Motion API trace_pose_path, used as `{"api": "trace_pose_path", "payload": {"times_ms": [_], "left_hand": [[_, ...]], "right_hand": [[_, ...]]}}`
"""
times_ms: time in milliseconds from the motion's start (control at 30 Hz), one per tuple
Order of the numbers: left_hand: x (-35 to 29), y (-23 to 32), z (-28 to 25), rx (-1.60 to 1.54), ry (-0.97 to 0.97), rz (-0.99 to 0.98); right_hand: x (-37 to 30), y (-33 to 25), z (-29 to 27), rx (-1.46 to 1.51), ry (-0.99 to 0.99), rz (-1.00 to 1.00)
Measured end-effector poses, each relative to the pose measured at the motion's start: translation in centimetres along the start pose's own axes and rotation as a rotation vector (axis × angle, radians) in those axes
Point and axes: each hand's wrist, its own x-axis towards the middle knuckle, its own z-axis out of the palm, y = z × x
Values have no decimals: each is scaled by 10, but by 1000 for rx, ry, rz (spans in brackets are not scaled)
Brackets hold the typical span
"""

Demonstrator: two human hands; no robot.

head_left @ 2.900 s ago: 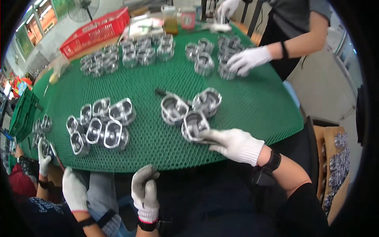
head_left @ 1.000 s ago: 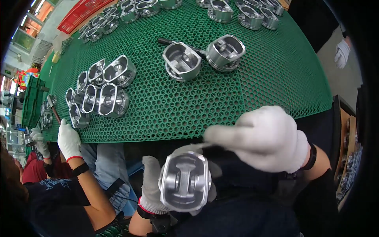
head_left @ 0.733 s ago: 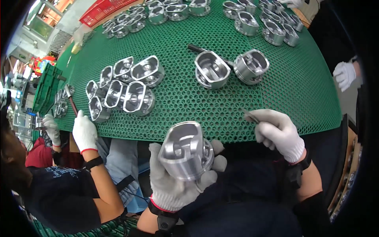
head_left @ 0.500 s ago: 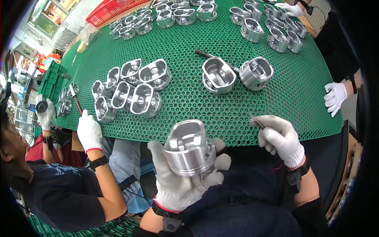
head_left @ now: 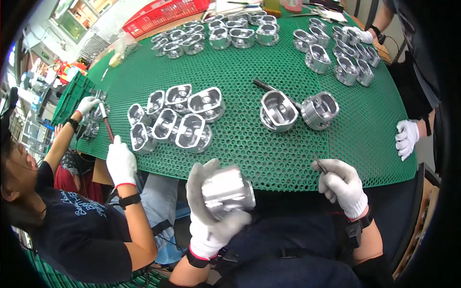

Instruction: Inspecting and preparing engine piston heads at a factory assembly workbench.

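Note:
My gloved left hand (head_left: 201,228) is wrapped round a shiny metal piston (head_left: 224,191), held in front of the table's near edge. The piston lies tipped on its side, slightly blurred. In a pinch, my gloved right hand (head_left: 342,186) has a thin dark pointed tool (head_left: 319,165) near the mat's front edge; most of its shaft is hidden in the fingers. Beyond my hands, an open-topped piston (head_left: 279,112) and a tilted piston (head_left: 320,111) rest on the green mat (head_left: 240,158). A dark-handled rod (head_left: 262,85) lies behind and partly under them.
Several pistons (head_left: 191,133) cluster at mid-left, with more rows (head_left: 241,38) at the back. At left, a co-worker's gloved hand (head_left: 121,163) holds a rod (head_left: 106,122); another gloved hand (head_left: 407,139) rests at the right edge. A red crate (head_left: 163,17) stands behind.
My left hand has rolled the piston from upright onto its side. My right hand and its tool sit slightly lower in view. At left, the co-worker's far hand has moved towards the pistons.

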Motion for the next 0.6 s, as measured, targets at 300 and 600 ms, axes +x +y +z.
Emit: {"api": "trace_pose_path", "payload": {"times_ms": [300, 600], "left_hand": [[0, -52, -75, -280, 607, -499], [2, -96, -88, 438, 566, -186]], "right_hand": [[-2, 4, -5, -6, 26, 10], [1, -15, 3, -112, -32, 77]]}}
